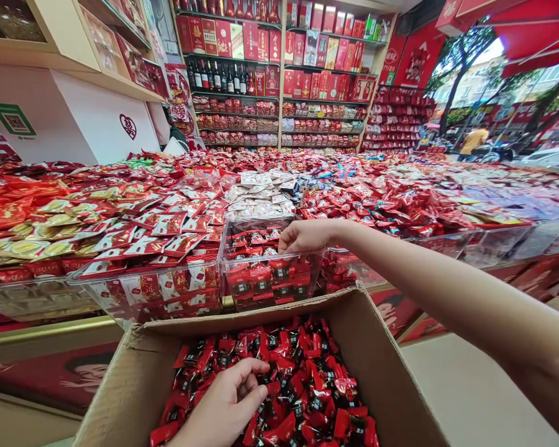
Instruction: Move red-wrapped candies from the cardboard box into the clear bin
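A cardboard box (368,335) full of red and black wrapped candies (298,385) stands at the bottom centre. Over the candies inside it is my left hand (228,400), its thumb and index finger apart, with a red wrapper close to the fingertips. My right hand (305,237) reaches into a clear plastic bin (270,273) beyond the box, which holds neat rows of similar candies. Its fingers are curled down at the bin's right side, and whatever they pinch is too small to make out.
Clear bins heaped with red, gold and white packets (158,236) spread left and right. Shelves (279,62) of red boxes and bottles rise behind. A white counter (74,118) is at the left. A person in yellow (474,141) is outside at the right.
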Available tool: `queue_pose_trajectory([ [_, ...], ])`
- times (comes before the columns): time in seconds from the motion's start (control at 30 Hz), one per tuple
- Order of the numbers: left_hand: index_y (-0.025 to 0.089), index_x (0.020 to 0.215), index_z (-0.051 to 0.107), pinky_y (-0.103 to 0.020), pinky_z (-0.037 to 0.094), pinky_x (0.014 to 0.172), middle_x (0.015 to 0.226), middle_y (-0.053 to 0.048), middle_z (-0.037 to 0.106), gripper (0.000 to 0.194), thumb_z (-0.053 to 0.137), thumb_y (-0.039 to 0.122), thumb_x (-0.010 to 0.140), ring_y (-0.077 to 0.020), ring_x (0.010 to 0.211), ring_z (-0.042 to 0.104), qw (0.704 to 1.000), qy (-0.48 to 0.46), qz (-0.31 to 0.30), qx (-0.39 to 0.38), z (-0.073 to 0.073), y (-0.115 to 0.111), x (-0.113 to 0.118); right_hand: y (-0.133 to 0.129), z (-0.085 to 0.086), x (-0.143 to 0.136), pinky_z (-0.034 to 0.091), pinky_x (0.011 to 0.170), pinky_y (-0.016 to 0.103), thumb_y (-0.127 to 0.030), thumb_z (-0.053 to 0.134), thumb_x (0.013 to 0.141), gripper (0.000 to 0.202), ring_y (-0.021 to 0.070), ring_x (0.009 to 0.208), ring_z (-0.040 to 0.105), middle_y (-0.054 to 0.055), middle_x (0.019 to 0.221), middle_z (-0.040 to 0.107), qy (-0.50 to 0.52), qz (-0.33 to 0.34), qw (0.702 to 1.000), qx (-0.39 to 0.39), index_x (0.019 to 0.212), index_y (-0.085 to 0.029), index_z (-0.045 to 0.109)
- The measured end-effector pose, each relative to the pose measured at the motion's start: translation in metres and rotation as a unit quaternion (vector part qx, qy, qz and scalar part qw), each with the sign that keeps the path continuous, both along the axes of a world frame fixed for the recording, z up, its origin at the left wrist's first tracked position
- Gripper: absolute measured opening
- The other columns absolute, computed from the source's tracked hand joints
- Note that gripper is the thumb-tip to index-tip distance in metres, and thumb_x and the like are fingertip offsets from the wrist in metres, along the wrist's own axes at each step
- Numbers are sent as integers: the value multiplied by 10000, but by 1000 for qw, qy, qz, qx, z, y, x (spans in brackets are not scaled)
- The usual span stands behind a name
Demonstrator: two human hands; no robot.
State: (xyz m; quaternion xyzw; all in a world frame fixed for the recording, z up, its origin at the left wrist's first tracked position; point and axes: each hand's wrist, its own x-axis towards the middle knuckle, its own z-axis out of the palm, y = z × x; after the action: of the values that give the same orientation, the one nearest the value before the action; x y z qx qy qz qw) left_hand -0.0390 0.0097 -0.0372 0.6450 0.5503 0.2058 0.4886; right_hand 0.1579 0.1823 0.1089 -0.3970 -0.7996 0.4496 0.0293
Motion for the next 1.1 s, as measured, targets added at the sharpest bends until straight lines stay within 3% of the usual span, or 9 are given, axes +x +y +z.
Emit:
queue_pose_trajectory([
  [0.23,161,935,554,-231,346,590,623,45,418,282,470,335,730,-131,602,408,1000,15,3,-1,3,-1,2,5,-2,-3,418,527,219,-254,669,590,154,84,529,540,-13,586,601,-18,-19,995,-97,679,-148,602],
  [0.43,162,926,556,-230,345,582,623,42,436,261,457,310,736,-132,604,412,999,28,-19,11,-5,0,0,6,0,-4,410,515,202,-278,686,570,191,77,523,539,-7,601,606,-39,-7,993,-113,679,-150,597],
  [0.73,196,928,555,-222,341,571,628,40,463,253,436,327,746,-134,601,432,996,79,-38,21,-11,-1,-4,8,-6,-2,342,469,195,-335,658,590,239,56,463,452,-20,580,591,-21,13,999,-39,749,-158,624],
  [0.97,221,898,574,-204,333,536,624,40,499,221,453,299,731,-132,592,453,991,115,-56,35,-28,0,-10,0,-3,-11,372,551,203,-407,531,726,298,71,576,477,24,703,601,66,12,988,136,765,-126,622],
  [1.1,214,884,575,-205,332,541,621,40,498,212,454,288,726,-132,596,457,990,124,-64,30,-30,1,-7,-5,4,-34,399,607,200,-499,364,807,457,84,677,512,53,830,615,115,78,983,121,855,-130,629],
])
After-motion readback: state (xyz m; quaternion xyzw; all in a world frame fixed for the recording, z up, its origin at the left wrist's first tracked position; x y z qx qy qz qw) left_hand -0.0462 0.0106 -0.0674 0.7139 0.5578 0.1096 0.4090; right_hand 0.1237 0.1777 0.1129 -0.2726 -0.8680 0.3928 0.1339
